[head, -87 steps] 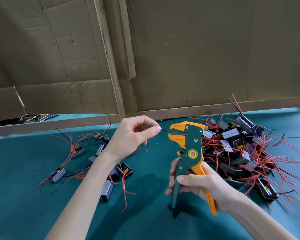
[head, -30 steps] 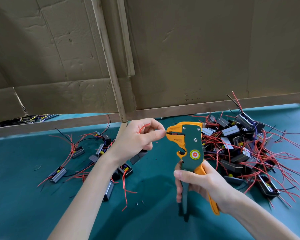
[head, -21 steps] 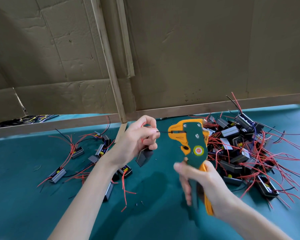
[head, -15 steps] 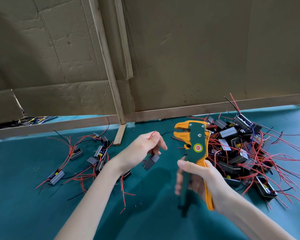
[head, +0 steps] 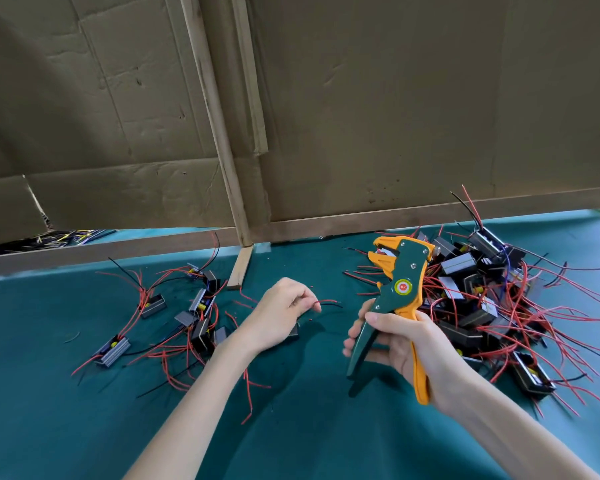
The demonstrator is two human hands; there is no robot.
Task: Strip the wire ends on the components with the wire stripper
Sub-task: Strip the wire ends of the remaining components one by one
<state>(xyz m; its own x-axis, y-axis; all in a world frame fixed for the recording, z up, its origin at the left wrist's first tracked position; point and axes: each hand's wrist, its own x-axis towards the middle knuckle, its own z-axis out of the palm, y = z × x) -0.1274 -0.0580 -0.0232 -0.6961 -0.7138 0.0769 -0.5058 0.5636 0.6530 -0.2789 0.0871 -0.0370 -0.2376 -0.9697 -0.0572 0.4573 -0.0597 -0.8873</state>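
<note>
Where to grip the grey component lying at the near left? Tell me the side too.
Pinch the grey component across its long sides from above: it lies flat on the mat, and its wires seem to leave at the ends, not the sides.

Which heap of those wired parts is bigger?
The heap by the right hand, behind the wire stripper; the scattered group by the left hand has far fewer.

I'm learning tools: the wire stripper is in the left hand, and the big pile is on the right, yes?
No. The head view shows the wire stripper in the right hand; the left hand holds a component's wires. The big pile is on the right.
</note>
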